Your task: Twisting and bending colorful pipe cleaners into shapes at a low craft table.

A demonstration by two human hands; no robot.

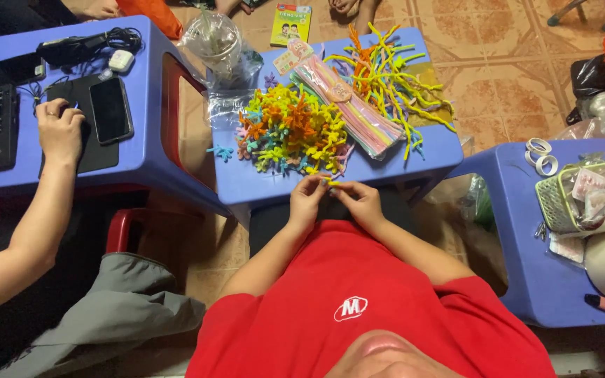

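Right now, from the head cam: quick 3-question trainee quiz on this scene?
1. True or false: both hands pinch one yellow pipe cleaner.
2. Where is the pile of twisted pipe-cleaner shapes? A) blue stool in front B) floor C) laptop
3. What does the co-worker's hand rest on?

Key:
1. True: left hand and right hand share the yellow pipe cleaner.
2. A: pile of twisted pipe-cleaner shapes on the blue stool.
3. The co-worker's hand rests on a mouse, mostly hidden.

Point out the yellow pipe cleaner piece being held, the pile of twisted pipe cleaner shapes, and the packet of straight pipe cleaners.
yellow pipe cleaner piece (pixel 333 183): head view, on its middle between the two hands.
pile of twisted pipe cleaner shapes (pixel 292 131): head view, on the pile's centre.
packet of straight pipe cleaners (pixel 355 106): head view, on the packet's middle.
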